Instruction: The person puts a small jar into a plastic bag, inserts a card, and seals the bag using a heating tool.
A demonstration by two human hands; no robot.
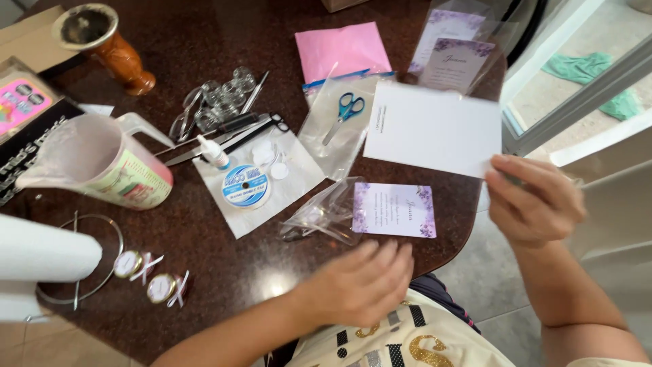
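— Holding anything, that right hand?

— Yes. Its grip is pinched on the right near corner of a white card, which it holds up above the right part of the dark bench.

— And the left hand?

— Its grip is released, fingers flat and spread, palm down at the near edge of the bench. It holds nothing. Just beyond its fingertips lies a small purple-flowered card, with a crumpled clear bag touching that card's left side.

— What else is about?

— Blue-handled scissors lie inside a clear bag further back, a pink sheet behind them. Left of centre a white sheet carries a blue-and-white spool and a small dropper bottle. A plastic jug lies on its side at far left, and two little ribboned jars stand near the left near edge.
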